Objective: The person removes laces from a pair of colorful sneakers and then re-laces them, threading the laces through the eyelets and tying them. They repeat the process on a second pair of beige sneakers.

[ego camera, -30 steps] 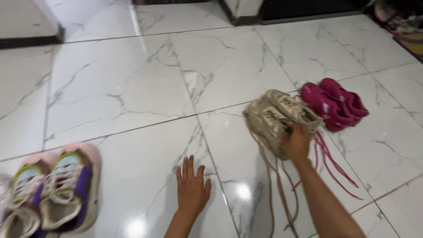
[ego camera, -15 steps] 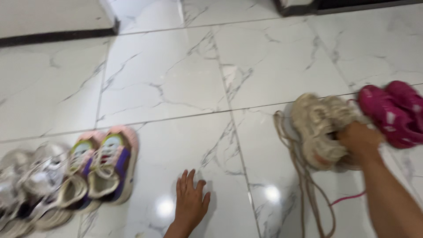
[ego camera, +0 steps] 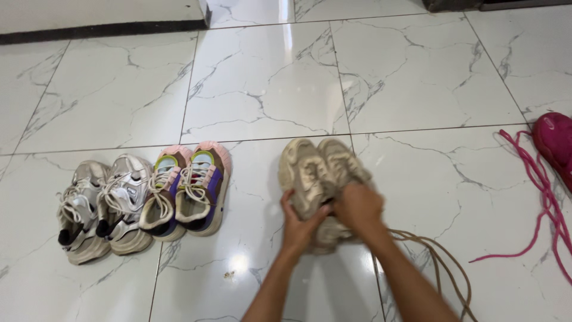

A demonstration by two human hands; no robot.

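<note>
We are looking down at a white marble-patterned floor [ego camera: 262, 77], far the biggest thing in view. The camera has swung left since half a second ago, so the whole row of shoes on the left now shows where only part of it did.

Next in size is that row. A silver and white pair [ego camera: 101, 206] sits at the far left, and a pink, purple and green pair [ego camera: 187, 191] stands just beside it, touching, toes pointing away from us.

The beige pair [ego camera: 316, 179] has come across from the right, where it lay against the pink shoe, and now rests on the floor near the colourful pair with a gap between. We judge it is being set in line with the row.

The pink shoe [ego camera: 554, 143] is left at the right edge, well apart, its pink laces [ego camera: 542, 203] trailing loose. The brown laces [ego camera: 441, 262] of the beige pair trail behind our right arm.

Our left hand [ego camera: 301, 226], flat on the floor a moment ago, now has its fingers curled around the near left shoe. Our right hand [ego camera: 357, 209] covers the heels, fingers wrapped over them.
</note>
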